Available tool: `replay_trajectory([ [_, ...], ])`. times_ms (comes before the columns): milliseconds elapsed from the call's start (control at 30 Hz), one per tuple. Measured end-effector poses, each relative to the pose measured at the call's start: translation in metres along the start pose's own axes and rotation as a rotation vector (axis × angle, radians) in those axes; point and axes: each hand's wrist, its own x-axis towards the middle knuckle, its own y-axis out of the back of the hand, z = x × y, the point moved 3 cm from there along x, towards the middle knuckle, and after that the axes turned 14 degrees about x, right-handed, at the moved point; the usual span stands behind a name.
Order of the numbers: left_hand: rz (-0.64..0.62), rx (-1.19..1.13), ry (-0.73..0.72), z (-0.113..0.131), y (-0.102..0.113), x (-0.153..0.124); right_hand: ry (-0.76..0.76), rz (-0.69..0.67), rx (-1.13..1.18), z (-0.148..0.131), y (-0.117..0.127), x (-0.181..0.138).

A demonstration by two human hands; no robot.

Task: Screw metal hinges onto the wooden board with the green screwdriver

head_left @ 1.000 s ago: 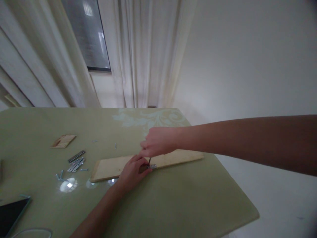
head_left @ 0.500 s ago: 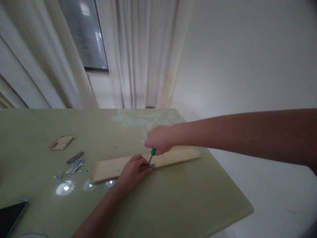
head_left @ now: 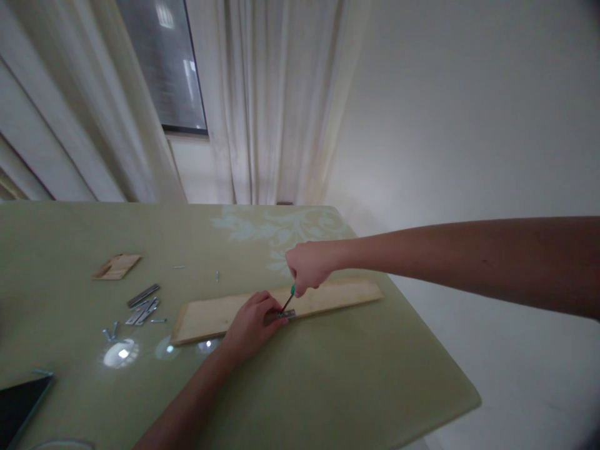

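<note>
A long pale wooden board (head_left: 337, 296) lies on the table. At its near edge sits a small metal hinge (head_left: 287, 314), pinched by the thumb and fingers of my left hand (head_left: 253, 322), which rests on the board. My right hand (head_left: 309, 265) is closed in a fist around the green handle of a screwdriver (head_left: 288, 301). The screwdriver's shaft slants down and left, its tip meeting the hinge beside my left fingertips. Whatever screw may be under the tip is hidden.
Left of the board lie several metal hinges (head_left: 143, 311) in a pile and loose screws (head_left: 110, 332). A small wooden piece (head_left: 117, 267) is farther back. At the lower left is a dark flat object (head_left: 21, 406). The green table's (head_left: 375, 375) right edge slopes toward me.
My right hand has shifted slightly right and turned, tilting the screwdriver farther right, with less of its green handle showing. My left hand and the board stay in place.
</note>
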Motion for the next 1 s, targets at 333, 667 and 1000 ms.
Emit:
replay_trajectory([
  [333, 0.036, -0.005, 0.021, 0.000, -0.002, -0.001, 0.742, 0.067, -0.583, -0.029, -0.010, -0.019],
  [667, 0.007, 0.015, -0.004, -0.002, -0.002, 0.001, 0.180, -0.013, -0.078, -0.002, 0.018, -0.003],
  [1000, 0.032, -0.060, 0.017, 0.004, 0.010, -0.004, 0.105, 0.494, 0.021, 0.054, -0.011, -0.051],
])
